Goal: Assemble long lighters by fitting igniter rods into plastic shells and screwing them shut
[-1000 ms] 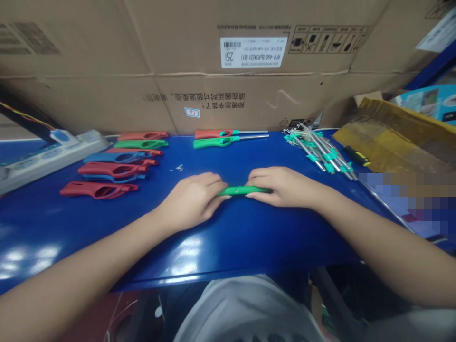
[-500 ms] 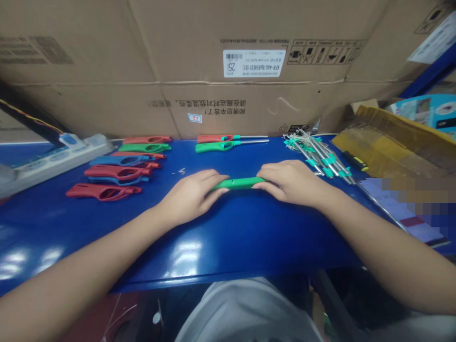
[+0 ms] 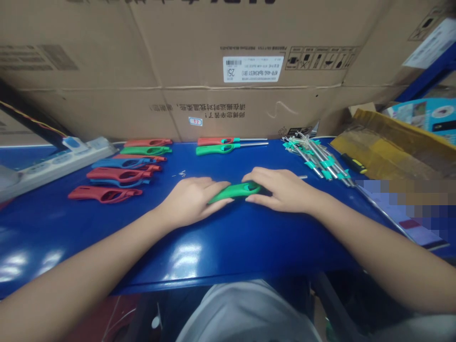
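A green long-nosed lighter [image 3: 233, 191] lies across between my two hands, its side with the teal trigger and trigger opening facing up. My left hand [image 3: 195, 197] is closed on the handle end. My right hand [image 3: 280, 189] grips the trigger end, thumb below and fingers above. A short bit of metal tube [image 3: 302, 177] shows just past the right hand; the fingers hide the rest of the lighter's front. Behind the hands lie a red lighter [image 3: 213, 141] and a green lighter [image 3: 212, 149], each with a metal tube and teal trigger.
Several red, blue and green lighter shells [image 3: 114, 175] lie at left, near a white power strip [image 3: 81, 154]. Small pale bits [image 3: 182, 173] lie mid-table. At right are metal tubes with teal parts [image 3: 320, 159], a yellow-black tool [image 3: 356, 164] and a taped packet [image 3: 388, 147]. Cardboard [image 3: 195, 42] stands behind.
The green lighter has rolled from its narrow edge to its side, so the trigger opening now shows. My right hand has moved slightly left and down. The view has tilted up a little.
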`<state>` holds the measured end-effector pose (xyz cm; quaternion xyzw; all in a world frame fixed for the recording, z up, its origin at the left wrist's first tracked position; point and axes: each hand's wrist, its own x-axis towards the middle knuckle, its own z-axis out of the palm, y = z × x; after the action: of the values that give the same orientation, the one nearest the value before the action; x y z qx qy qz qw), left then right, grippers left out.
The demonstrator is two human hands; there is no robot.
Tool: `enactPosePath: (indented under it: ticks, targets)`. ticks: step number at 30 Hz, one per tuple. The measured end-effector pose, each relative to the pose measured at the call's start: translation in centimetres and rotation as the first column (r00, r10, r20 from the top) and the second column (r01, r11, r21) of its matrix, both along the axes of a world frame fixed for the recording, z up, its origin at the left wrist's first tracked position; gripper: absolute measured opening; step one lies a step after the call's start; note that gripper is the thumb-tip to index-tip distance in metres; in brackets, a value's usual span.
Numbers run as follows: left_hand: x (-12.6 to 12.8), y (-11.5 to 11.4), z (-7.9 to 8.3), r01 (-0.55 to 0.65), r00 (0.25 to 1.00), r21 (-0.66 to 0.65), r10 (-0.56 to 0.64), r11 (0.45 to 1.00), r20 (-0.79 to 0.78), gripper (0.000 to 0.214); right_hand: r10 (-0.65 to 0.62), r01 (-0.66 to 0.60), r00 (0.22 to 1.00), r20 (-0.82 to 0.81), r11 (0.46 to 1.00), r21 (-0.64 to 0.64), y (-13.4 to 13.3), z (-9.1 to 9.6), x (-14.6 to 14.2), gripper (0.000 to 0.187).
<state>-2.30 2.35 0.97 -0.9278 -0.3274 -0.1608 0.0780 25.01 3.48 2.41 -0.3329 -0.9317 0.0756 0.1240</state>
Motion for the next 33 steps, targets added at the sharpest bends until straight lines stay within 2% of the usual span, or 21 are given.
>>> enactPosePath:
  ticks: [3,8,11,18,26,30,33]
  targets:
    - [0.1,-0.2,-0.1,0.036,0.999,0.013,-0.036,0.999,-0.004,0.046,0.089,-0.086,0.995,-0.050,0.995,0.047,-0.2,-0.5,-0.4,0.037]
    - [0.3,-0.4,-0.4,0.065,0.998,-0.014,-0.065,0.998,-0.019,0.045,0.152,-0.133,0.979,-0.137,0.982,0.136,-0.7,-1.4,-0.8,0.032]
    - [0.4,-0.5,-0.5,0.085,0.996,-0.046,-0.086,0.995,-0.018,0.044,0.151,-0.127,0.979,-0.136,0.977,0.170,-1.0,-1.6,-0.8,0.031]
    - [-0.3,0.5,-0.3,0.074,0.996,-0.060,-0.076,0.995,-0.041,0.045,0.062,-0.058,0.997,-0.035,0.993,0.099,-0.4,-0.7,-0.6,0.034]
    - [-0.8,0.6,0.6,0.066,0.997,-0.099,-0.070,0.993,-0.036,0.042,0.100,-0.108,0.994,0.046,0.966,0.236,1.1,-0.5,1.4,0.027]
    - [-0.2,0.2,0.3,0.063,0.998,-0.157,-0.062,0.986,0.013,0.036,0.096,-0.108,0.994,0.053,0.939,0.328,1.0,-1.0,1.0,0.026]
    - [0.2,0.0,-0.2,0.062,0.998,-0.188,-0.055,0.980,0.042,0.035,0.122,-0.129,0.992,0.044,0.933,0.335,0.8,-1.3,0.4,0.026]
